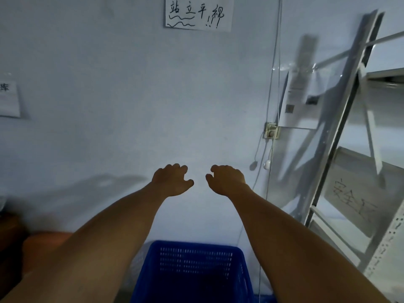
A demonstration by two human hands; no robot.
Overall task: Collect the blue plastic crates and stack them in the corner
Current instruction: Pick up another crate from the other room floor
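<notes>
Reaching forward with both arms, we have the left hand (172, 180) and the right hand (226, 179) side by side at mid-frame against the wall (109, 106), each grip loosely curled and holding nothing. A blue crate (194, 272) sits at the bottom centre of the frame, below and between our forearms, close to the wall and just left of the metal shelving (349, 149). We judge the next move is best done by lowering both hands to opposite rims, gripping evenly and keeping the crate level.
</notes>
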